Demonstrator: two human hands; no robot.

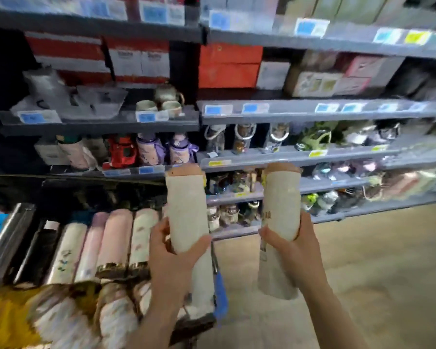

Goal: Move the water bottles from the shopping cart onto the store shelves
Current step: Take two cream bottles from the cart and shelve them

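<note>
Around each of two tall cream-white cylindrical bottles with tan caps, fingers were curled tight. The left hand (173, 253) gripped the left cream bottle (188, 222) near its middle, thumb on the near side, fingers (199, 244) wrapping the right of it. The right hand (296, 250) held the right cream bottle (281, 220) the same way, its printed label facing the camera (lettering too blurred to read). Both bottles stood nearly upright, apart from each other, raised in front of the grey metal store shelves (300, 158). Below the left hand lay a row of pastel pink, white and black cylindrical bottles (91, 245) on their sides in the shopping cart (8, 238), whose blue handle piece (220, 288) showed beside the left bottle. Small handled bottles (244, 137) filled the shelf rows behind, boxes in red and white (139, 59) sat higher up, and beige floor (375, 260) spread to the right.
</note>
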